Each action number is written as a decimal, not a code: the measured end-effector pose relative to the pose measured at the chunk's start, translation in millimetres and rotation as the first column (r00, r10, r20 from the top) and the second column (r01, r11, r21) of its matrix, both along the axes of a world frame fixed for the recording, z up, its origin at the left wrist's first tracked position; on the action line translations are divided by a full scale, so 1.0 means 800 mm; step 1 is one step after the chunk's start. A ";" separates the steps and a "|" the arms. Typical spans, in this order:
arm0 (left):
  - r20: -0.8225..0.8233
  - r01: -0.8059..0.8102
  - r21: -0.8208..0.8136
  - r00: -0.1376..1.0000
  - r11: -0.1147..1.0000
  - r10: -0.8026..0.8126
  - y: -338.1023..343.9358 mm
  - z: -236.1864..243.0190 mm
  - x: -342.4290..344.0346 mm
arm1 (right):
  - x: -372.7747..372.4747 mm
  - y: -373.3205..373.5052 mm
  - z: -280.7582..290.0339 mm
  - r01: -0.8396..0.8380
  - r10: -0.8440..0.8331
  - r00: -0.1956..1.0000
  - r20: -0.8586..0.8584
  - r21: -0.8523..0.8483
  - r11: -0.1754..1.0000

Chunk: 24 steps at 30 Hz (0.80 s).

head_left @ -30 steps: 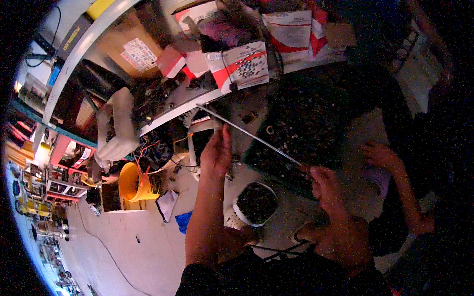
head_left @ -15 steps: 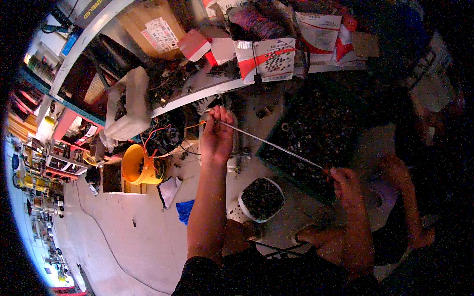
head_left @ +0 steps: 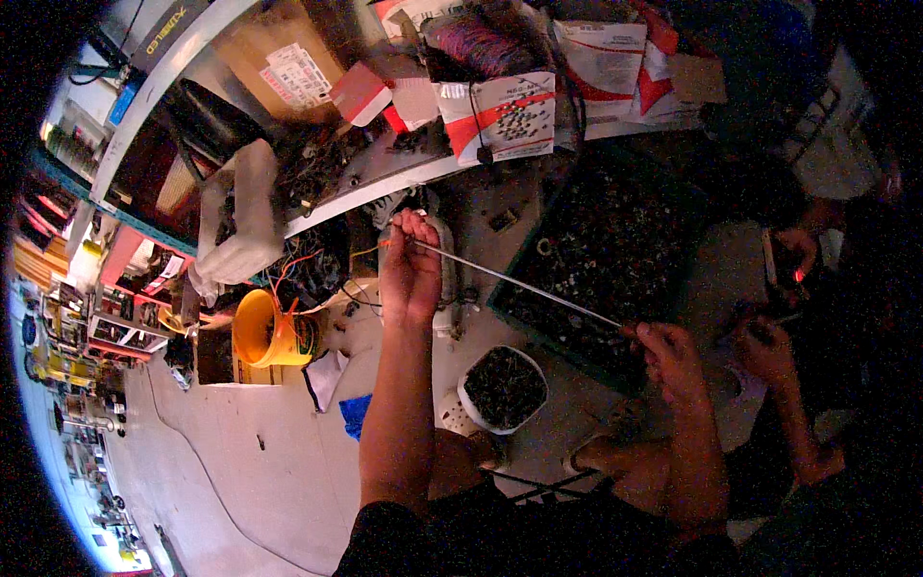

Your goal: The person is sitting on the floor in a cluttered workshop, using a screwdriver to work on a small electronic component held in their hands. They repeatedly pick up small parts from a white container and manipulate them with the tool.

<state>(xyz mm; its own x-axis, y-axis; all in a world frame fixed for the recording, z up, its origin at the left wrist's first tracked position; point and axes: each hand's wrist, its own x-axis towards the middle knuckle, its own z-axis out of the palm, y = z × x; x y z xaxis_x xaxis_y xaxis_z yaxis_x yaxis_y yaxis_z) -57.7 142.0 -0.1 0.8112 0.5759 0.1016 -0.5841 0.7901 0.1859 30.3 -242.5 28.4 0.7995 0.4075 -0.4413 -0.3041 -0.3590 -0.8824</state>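
Note:
A long thin metal rod (head_left: 524,285) slopes down to the right between my two hands. My left hand (head_left: 411,269), palm up, has its fingers curled round the rod's upper end; what else may be in that grip is hidden. At the lower end, my right hand (head_left: 670,358) is closed on a dark reddish part of the rod, perhaps its handle. The rod crosses above a large dark green tray (head_left: 500,303) full of small loose parts. Below it on the floor stands a white tub (head_left: 461,389) with dark small pieces inside.
A yellow bucket (head_left: 252,327) and tangled wires (head_left: 306,264) lie left of my left arm. A shelf edge (head_left: 385,192) runs above, loaded with boxes and bags. Close on the right, another person's hands (head_left: 766,351) work near a small red glow. A blue cloth (head_left: 356,415) lies on the floor.
My view has shifted slightly, and both hands still hold the rod. At the right, the other person's hands have come up into view, with a red glow between them.

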 end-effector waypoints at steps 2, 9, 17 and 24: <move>0.080 0.026 0.072 0.996 0.997 -0.032 0.014 -0.017 0.002 | 0.000 0.002 0.008 -0.004 0.004 0.998 -0.055 -0.007 1.000; 0.071 0.014 -0.083 0.997 0.996 -0.008 -0.004 -0.002 0.003 | -0.003 0.001 -0.006 0.128 -0.129 0.990 -0.053 -0.031 0.991; -0.075 -0.161 0.085 0.983 0.983 0.168 -0.010 0.009 0.004 | -0.010 0.011 0.010 -0.027 0.037 0.991 0.129 -0.081 0.996; -0.187 -0.242 0.205 0.942 0.948 0.280 -0.020 0.030 0.004 | -0.015 0.011 -0.008 -0.142 0.158 0.946 0.285 -0.077 0.987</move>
<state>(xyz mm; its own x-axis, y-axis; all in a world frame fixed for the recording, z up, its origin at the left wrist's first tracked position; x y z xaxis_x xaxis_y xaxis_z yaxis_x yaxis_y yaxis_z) -54.4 126.0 24.0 0.6486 0.7584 0.0643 -0.6973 0.5582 0.4497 17.9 -233.4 21.9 0.8276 0.5139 -0.2257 0.0219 -0.4314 -0.9019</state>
